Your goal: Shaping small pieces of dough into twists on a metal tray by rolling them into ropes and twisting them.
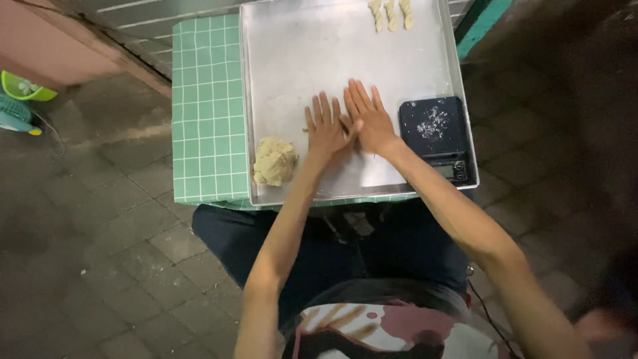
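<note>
Both hands lie flat, palms down, side by side on a large metal baking tray. My left hand has its fingers spread and pointing away from me. My right hand rests next to it, thumbs touching. Whatever is under the palms is hidden. A beige lump of dough sits at the tray's near left corner, left of my left hand. Three twisted dough pieces lie at the tray's far edge.
A small black digital scale dusted with flour stands on the tray's near right corner. The tray sits on a table with a green checked cloth. Grey tiled floor surrounds it; green plastic items lie far left.
</note>
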